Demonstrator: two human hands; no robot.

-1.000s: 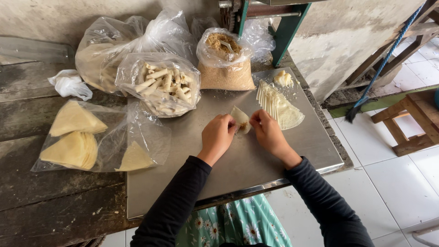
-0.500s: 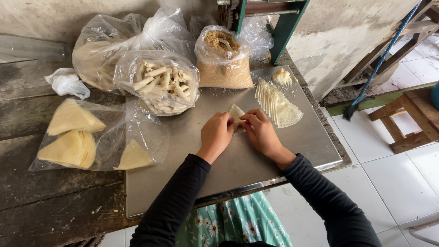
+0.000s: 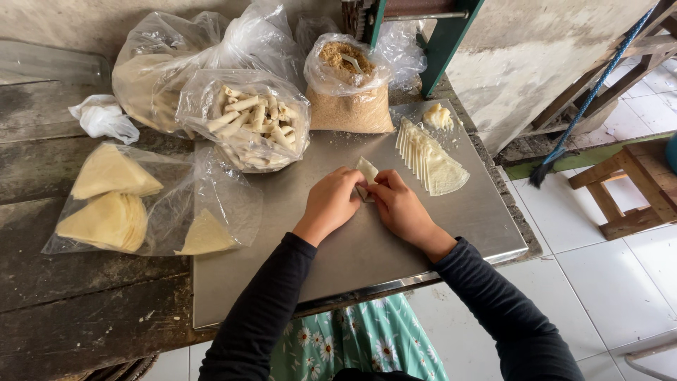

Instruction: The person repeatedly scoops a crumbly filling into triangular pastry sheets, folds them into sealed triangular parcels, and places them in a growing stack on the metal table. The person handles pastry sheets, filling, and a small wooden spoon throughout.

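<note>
Both hands meet at the centre of the steel tabletop (image 3: 451,226), fingers pinching 1 small pale wrapper piece (image 3: 367,169) that lies on the metal between them. The left hand (image 3: 331,204) grasps the piece from its left side, fingers curled over the near edge; the right hand (image 3: 398,208) grasps it from the right, fingertips pressed onto the lower fold. Neither hand is released. The piece points away from the person: its tip projects just beyond the fingertips, so its long axis runs from the fingers toward the far edge of the tabletop. Both hands touch it and are equally near; the filled part under the fingers is hidden, so its contents cannot be told. Just right of the right hand's fingers, a fanned row of wrapper sheets (image 3: 430,159) lies on the steel, with a small lump of pale paste (image 3: 438,115) beyond it. Beyond the left hand's fingers stands a clear bag of finished rolls (image 3: 250,123); beyond both hands stands an open bag of brown crumbs (image 3: 350,95). Well to the left of the left hand, on the dark wood, a clear bag of folded wrapper stacks (image 3: 113,204) lies flat.
</note>
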